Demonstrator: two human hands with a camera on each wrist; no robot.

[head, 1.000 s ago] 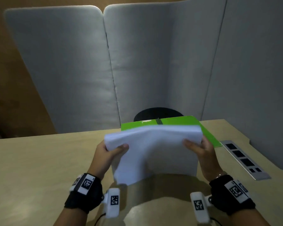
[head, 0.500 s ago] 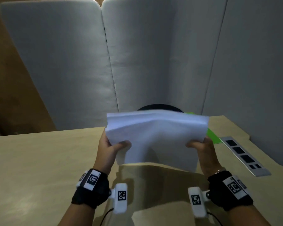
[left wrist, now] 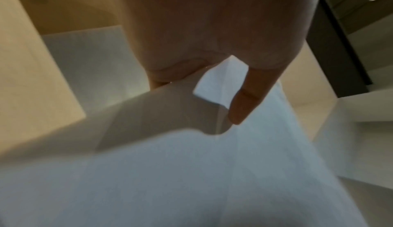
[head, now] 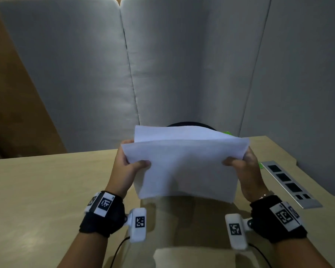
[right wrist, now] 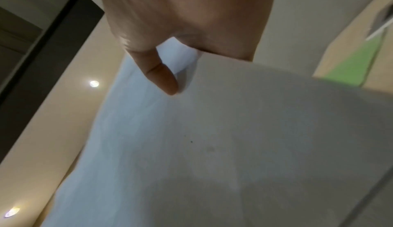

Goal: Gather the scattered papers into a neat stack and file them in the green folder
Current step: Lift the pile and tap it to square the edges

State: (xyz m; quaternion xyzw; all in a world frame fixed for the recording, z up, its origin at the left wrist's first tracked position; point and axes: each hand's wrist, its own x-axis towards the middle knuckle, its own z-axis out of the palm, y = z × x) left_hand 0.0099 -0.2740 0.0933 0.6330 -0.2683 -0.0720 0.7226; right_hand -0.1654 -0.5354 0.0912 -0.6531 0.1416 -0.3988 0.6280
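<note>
Both hands grasp a stack of white papers upright above the worktop: the left hand pinches its left edge, the right hand its right edge, thumbs in front. Behind the papers, a green folder lies on the worktop, mostly hidden.

An office workstation: a pale wood desk is fenced by tall grey fabric privacy panels, with a metal power-socket strip set into the desktop and a black chair back behind it.
</note>
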